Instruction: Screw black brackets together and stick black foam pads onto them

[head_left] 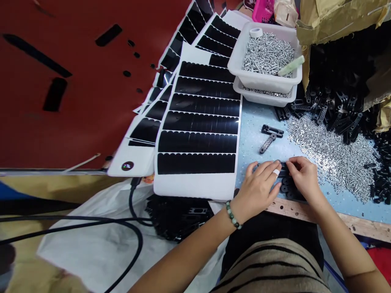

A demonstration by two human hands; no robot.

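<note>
My left hand [259,185] lies on the light blue table [253,138] near its front edge, fingers curled over a cluster of small black plastic parts [287,189]; a bead bracelet [233,214] is on its wrist. My right hand [304,175] rests beside it, fingertips pinched on the same black parts. Both hands nearly touch. What the fingers grip is partly hidden. A heap of silver screws [332,156] lies just to the right of my right hand.
Two black perforated strips [269,138] lie beyond the hands. White sheets of black stickers [198,122] fan out to the left. Stacked white bins of screws [267,57] stand at the back. Black brackets [336,110] pile up at right. Cables [91,226] run over white cloth below.
</note>
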